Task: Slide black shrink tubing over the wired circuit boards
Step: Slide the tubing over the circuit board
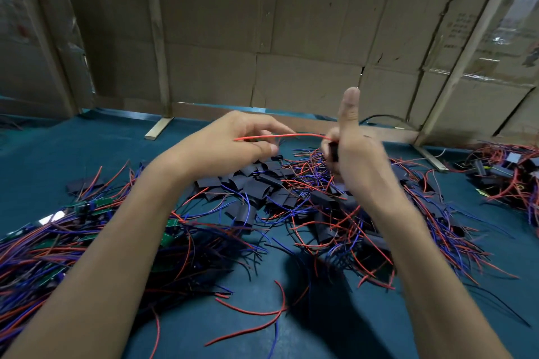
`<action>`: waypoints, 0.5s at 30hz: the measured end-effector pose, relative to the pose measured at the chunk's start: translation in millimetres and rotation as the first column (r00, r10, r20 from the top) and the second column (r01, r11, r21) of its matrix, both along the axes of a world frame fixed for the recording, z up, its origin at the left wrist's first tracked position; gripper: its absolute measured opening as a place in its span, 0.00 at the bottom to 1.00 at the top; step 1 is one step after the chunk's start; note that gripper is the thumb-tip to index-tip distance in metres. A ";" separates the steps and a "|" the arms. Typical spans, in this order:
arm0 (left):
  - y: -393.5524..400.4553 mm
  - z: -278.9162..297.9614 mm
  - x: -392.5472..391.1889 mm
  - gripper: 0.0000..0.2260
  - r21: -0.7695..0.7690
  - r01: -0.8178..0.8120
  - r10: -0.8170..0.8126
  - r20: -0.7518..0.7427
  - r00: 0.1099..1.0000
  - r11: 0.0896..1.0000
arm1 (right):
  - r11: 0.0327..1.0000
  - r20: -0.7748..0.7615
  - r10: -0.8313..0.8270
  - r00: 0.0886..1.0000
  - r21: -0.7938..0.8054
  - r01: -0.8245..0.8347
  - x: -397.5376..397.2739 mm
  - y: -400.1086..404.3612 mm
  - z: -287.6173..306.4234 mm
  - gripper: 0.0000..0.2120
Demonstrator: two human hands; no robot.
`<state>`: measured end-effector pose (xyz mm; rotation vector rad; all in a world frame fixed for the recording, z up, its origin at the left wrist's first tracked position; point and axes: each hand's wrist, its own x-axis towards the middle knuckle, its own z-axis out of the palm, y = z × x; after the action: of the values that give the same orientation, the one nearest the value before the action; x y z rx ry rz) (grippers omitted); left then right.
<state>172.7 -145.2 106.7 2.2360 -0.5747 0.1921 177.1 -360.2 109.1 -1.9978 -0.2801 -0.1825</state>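
Observation:
My left hand (233,143) is raised above the table and pinches the end of a red wire (280,136). That wire runs rightward into my right hand (354,157). The right hand's fingers are curled round a black piece of shrink tubing (333,151), and its thumb sticks straight up. Whether a circuit board sits inside the tubing is hidden by the fingers. Under both hands lies a heap of loose black tubing pieces (250,181). Green circuit boards with red and blue wires (96,205) are piled at the left.
The teal table (87,143) carries tangles of red and blue wires (364,230) in the middle and right. Another pile of wired parts (507,172) lies at the far right. Cardboard walls (262,23) with wooden battens close off the back.

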 end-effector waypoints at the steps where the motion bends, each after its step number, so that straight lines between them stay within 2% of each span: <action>1: 3.7 -6.0 5.8 0.13 0.027 -0.086 0.086 -0.012 0.996 0.996 | 0.988 0.153 -0.089 0.984 -0.108 0.107 0.2 -8.4 5.0 0.49; 2: 7.2 -14.1 11.4 0.12 0.130 -0.177 0.181 -0.017 0.983 0.975 | 0.954 0.290 -0.173 0.941 -0.190 0.234 1.3 -17.7 9.7 0.50; 3: 12.1 -22.6 16.6 0.15 0.302 -0.247 0.268 -0.029 0.963 0.921 | 0.896 0.391 -0.247 0.887 -0.256 0.363 3.3 -28.0 14.2 0.49; 4: 14.9 -30.8 18.9 0.20 0.467 -0.246 0.325 -0.096 0.941 0.849 | 0.830 0.451 -0.302 0.840 -0.309 0.465 5.6 -39.1 17.8 0.46; 6: 16.9 -46.7 21.4 0.28 0.624 -0.197 0.401 -0.204 0.893 0.756 | 0.740 0.418 -0.366 0.832 -0.411 0.532 11.5 -59.6 19.7 0.39; 7: 16.2 -53.2 21.7 0.28 0.644 -0.171 0.409 -0.240 0.880 0.746 | 0.708 0.327 -0.393 0.859 -0.489 0.510 14.3 -69.1 17.8 0.39; 8: 15.6 -57.9 23.0 0.27 0.653 -0.152 0.407 -0.258 0.876 0.742 | 0.670 0.205 -0.424 0.882 -0.584 0.458 16.8 -76.8 14.8 0.43; 11: 11.1 -64.0 28.9 0.18 0.650 -0.180 0.395 -0.200 0.897 0.738 | 0.598 -0.121 -0.440 0.890 -0.778 0.190 18.1 -89.1 4.9 0.53; 13: 7.5 -63.9 30.0 0.14 0.592 -0.196 0.376 -0.196 0.906 0.782 | 0.563 -0.195 -0.415 0.889 -0.823 0.082 19.1 -89.4 4.8 0.53; 15: 2.8 -65.5 31.0 0.16 0.449 -0.212 0.348 -0.246 0.905 0.868 | 0.504 -0.097 -0.413 0.905 -0.853 0.138 18.8 -84.1 8.0 0.46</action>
<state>203.7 -142.4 41.2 2.6879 -0.1043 -0.1641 196.0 -444.3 117.1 -3.0052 0.2298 0.0803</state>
